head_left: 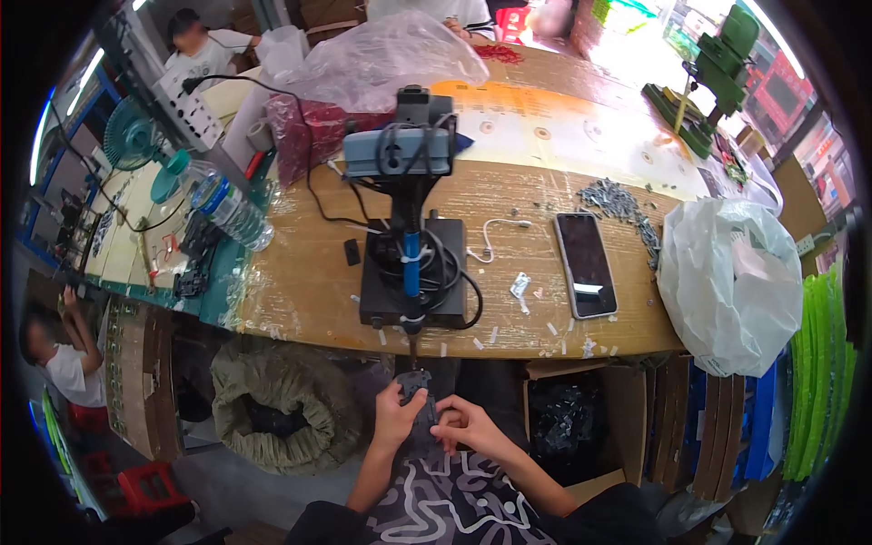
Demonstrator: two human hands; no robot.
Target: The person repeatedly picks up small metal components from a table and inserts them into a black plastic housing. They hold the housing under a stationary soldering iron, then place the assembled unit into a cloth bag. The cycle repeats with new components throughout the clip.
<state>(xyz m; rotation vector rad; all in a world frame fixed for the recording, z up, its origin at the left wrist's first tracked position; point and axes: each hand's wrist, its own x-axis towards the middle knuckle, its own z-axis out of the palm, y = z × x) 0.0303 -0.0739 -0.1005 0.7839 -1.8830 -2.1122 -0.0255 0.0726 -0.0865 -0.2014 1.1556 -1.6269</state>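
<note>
Matt part (414, 380), glossy wooden table (295, 291), crinkled bag (727, 304)

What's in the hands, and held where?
A dark grey part. The left hand grips its left side, thumb over the face; the right hand is at its lower right edge, its grip unclear.

Phone (589, 259) on wooden table (304, 295)

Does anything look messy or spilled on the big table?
Yes, the small grey pieces beyond the phone look spilled: their loose heap trails across the table toward the white bag. White scraps are also scattered along the near edge.
</note>
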